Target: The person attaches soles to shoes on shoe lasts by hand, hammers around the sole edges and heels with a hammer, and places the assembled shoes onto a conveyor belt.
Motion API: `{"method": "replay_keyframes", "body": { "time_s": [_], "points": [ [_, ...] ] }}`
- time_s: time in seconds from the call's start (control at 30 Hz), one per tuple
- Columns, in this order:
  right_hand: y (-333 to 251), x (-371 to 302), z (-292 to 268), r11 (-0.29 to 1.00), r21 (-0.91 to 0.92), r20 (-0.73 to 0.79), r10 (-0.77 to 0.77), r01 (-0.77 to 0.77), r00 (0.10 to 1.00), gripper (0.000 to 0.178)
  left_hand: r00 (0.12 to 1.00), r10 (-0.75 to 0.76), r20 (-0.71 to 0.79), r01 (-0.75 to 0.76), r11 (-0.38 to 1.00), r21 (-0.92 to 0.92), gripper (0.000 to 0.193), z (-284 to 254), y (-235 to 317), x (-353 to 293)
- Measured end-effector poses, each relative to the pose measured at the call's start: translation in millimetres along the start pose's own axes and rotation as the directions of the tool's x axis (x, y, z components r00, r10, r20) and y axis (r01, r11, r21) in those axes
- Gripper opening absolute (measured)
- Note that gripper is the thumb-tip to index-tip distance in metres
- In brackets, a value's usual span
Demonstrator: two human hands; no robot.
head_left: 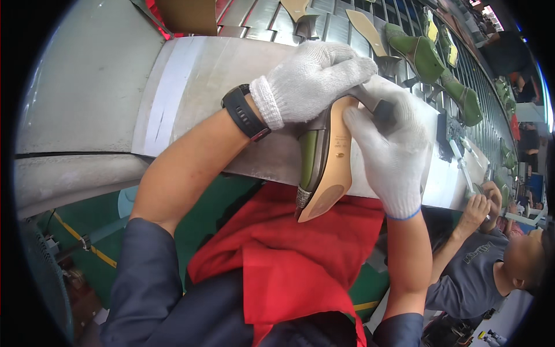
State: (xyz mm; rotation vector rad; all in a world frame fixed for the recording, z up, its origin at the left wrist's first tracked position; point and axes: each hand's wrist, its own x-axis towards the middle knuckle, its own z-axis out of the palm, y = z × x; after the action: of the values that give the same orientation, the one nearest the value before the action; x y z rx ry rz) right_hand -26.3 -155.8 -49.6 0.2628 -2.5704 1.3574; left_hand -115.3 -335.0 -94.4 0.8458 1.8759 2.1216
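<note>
A heeled shoe (312, 156) with a tan sole, a green and dark side and a glittery patch by its pointed toe is tilted over the bench edge, sole facing right and toe toward me. My left hand (315, 81), in a white knit glove, closes round the heel end from the far left. Against the sole's right side, my right hand (396, 147), gloved the same way, grips the heel end with its thumb on the sole. A grey heel (381, 110) shows between the two hands. The fingertips behind the shoe are hidden.
Past the pale bench (231, 63) runs a slatted metal conveyor (254, 20) carrying tan soles (367, 32) and green shoes (425, 58). A brown box (188, 14) stands at the far left. At the right, a co-worker's hands (483, 202) work near a white tool (459, 162).
</note>
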Motion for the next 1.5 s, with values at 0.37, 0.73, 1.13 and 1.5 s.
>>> {"method": "replay_keyframes", "body": {
  "time_s": [0.37, 0.73, 1.13, 1.5],
  "points": [
    [-14, 25, -10, 0.945, 0.074, 0.294, 0.284, -0.318, 0.913, 0.034, 0.997, -0.078, -0.006, 0.078, 0.997, 0.011, 0.035, 4, -5, 3],
    [0, 12, 0, 0.979, -0.192, 0.189, -0.025, 0.062, 0.982, 0.035, 0.997, -0.065, -0.041, 0.068, 0.995, 0.068, 0.037, 4, -5, 3],
    [-14, 5, -11, 0.882, -0.229, 0.310, 0.466, -0.411, 0.828, 0.030, 0.997, 0.003, -0.074, 0.008, 0.987, 0.160, 0.035, 5, -8, 2],
    [-21, -2, -13, 0.877, -0.459, 0.353, 0.327, -0.142, 0.877, 0.037, 0.996, -0.012, -0.084, 0.022, 0.992, 0.123, 0.034, 8, -8, 1]
  ]
}}
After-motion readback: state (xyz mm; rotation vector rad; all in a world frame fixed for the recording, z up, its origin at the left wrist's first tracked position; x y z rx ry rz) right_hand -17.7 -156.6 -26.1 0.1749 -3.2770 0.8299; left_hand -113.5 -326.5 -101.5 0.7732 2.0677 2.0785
